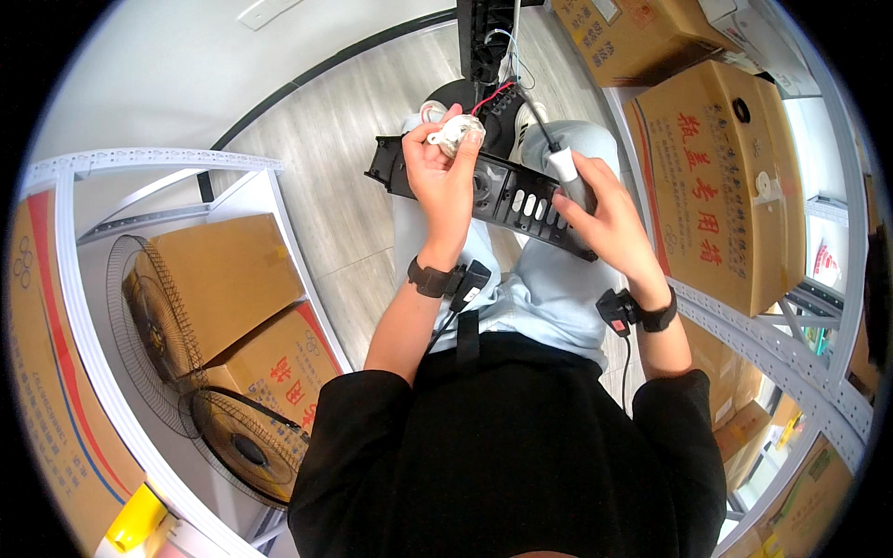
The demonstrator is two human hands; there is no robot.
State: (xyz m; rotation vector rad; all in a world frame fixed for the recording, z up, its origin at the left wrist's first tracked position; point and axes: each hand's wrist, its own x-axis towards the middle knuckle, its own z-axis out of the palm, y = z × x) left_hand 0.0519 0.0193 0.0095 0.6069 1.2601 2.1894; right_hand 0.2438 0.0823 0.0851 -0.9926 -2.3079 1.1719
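Between the fingertips and thumb of my left hand [441, 181] is a small white rounded plastic part [454, 137]. A red wire [493, 98] runs from beside it toward the black upright column [473, 42]. My right hand [606, 212] is closed round a screwdriver [564, 166] with a white and grey handle, its dark shaft slanting up and left toward the wires at the column's foot. Across my thighs lies a long black panel [507, 186] with a row of pale oval openings or buttons, beneath both hands. My palm and fingers hide parts of it.
A round black base [453, 93] stands on the floor between my feet. On the left, a white metal shelf [153, 166] holds cardboard boxes [228, 270] and wire fan guards [149, 321]. More boxes [716, 186] fill the right-hand shelving close to my right arm.
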